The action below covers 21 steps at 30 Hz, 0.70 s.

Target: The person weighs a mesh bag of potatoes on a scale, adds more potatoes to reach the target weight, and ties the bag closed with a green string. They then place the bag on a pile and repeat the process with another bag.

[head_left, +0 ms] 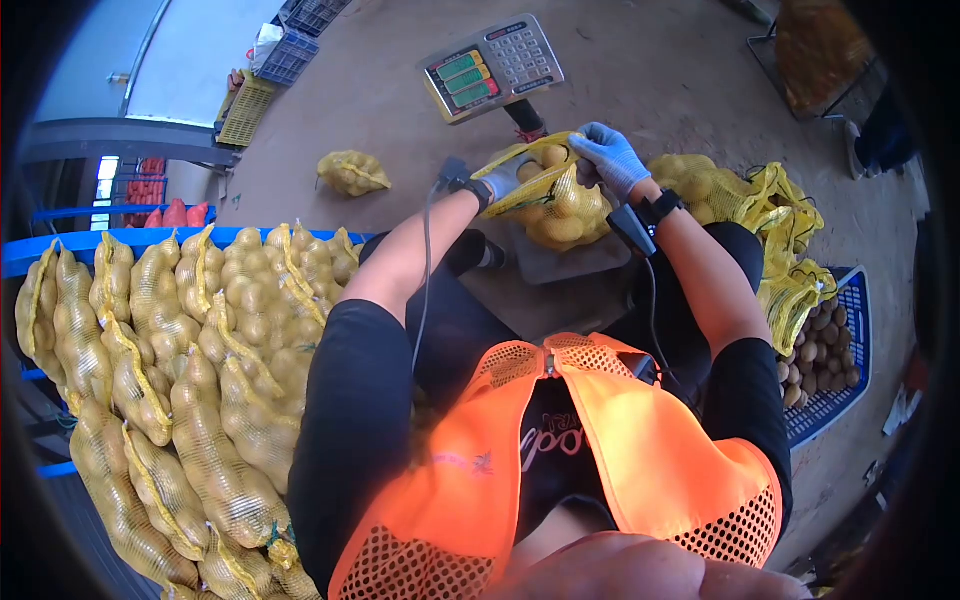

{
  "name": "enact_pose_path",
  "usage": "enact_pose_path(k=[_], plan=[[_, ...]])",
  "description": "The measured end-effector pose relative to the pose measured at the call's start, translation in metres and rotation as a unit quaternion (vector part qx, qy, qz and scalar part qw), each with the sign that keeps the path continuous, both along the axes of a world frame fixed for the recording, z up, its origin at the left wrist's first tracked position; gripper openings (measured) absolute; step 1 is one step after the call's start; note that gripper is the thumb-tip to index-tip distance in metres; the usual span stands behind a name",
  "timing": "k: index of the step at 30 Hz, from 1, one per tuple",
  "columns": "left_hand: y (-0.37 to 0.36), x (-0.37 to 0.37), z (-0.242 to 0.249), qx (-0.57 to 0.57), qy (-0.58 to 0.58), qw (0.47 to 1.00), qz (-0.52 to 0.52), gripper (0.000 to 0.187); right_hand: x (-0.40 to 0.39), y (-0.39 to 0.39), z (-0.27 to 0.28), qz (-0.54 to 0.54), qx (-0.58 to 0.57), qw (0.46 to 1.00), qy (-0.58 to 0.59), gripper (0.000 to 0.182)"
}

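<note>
A yellow mesh bag of potatoes [565, 215] stands on the platform [570, 264] of a scale, its mouth stretched between my hands. My right hand [612, 158], in a pale blue glove, is closed on the far right part of the bag's rim. At the left end of the mouth, my left hand [505, 180], also gloved, holds the mesh; its fingers are partly hidden by the bag. Potatoes show through the opening. Just beyond the bag, the scale's display and keypad [493, 68] sit on a post.
Filled mesh bags [190, 370] are stacked on a blue-framed rack at left. One small bag [353, 173] lies on the floor. At right are another potato bag [700, 188], loose yellow mesh bags [785, 225] and a blue crate [845, 395] of potatoes. Another person's leg [885, 135] shows far right.
</note>
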<state>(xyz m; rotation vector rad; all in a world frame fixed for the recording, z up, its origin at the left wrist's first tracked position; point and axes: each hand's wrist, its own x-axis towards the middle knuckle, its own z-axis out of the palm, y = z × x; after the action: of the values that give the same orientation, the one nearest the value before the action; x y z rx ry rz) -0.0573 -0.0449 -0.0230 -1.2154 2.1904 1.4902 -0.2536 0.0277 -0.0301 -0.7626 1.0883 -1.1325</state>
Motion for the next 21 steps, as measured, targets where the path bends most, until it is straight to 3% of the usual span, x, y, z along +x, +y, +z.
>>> enact_pose_path(k=[4, 8, 12, 14, 17, 18, 21], plan=[[-0.004, 0.014, -0.049, -0.047, 0.057, 0.995, 0.07, 0.051, 0.004, 0.001, -0.007, 0.02, -0.005, 1.0, 0.014, 0.023], [0.003, 0.007, -0.03, -0.102, 0.042, 0.992, 0.061, 0.057, 0.007, 0.001, -0.001, 0.007, 0.003, 1.0, 0.025, 0.02], [-0.005, 0.005, -0.042, -0.091, 0.031, 0.991, 0.089, 0.059, 0.004, -0.001, 0.006, -0.015, -0.001, 1.0, 0.009, 0.02], [-0.013, 0.011, -0.057, -0.027, 0.112, 0.988, 0.099, 0.064, -0.001, 0.001, 0.005, -0.021, 0.005, 1.0, 0.005, 0.02], [0.01, -0.008, 0.02, -0.039, 0.066, 0.989, 0.13, 0.067, -0.005, 0.002, 0.005, 0.0, -0.016, 1.0, -0.021, 0.027], [0.005, -0.002, 0.019, -0.037, 0.065, 0.989, 0.129, 0.067, -0.006, 0.001, 0.012, -0.019, -0.001, 1.0, 0.014, 0.033], [-0.002, -0.001, 0.034, 0.056, 0.266, 0.938, 0.216, 0.068, -0.012, 0.002, 0.026, -0.059, 0.016, 0.996, 0.072, 0.047]])
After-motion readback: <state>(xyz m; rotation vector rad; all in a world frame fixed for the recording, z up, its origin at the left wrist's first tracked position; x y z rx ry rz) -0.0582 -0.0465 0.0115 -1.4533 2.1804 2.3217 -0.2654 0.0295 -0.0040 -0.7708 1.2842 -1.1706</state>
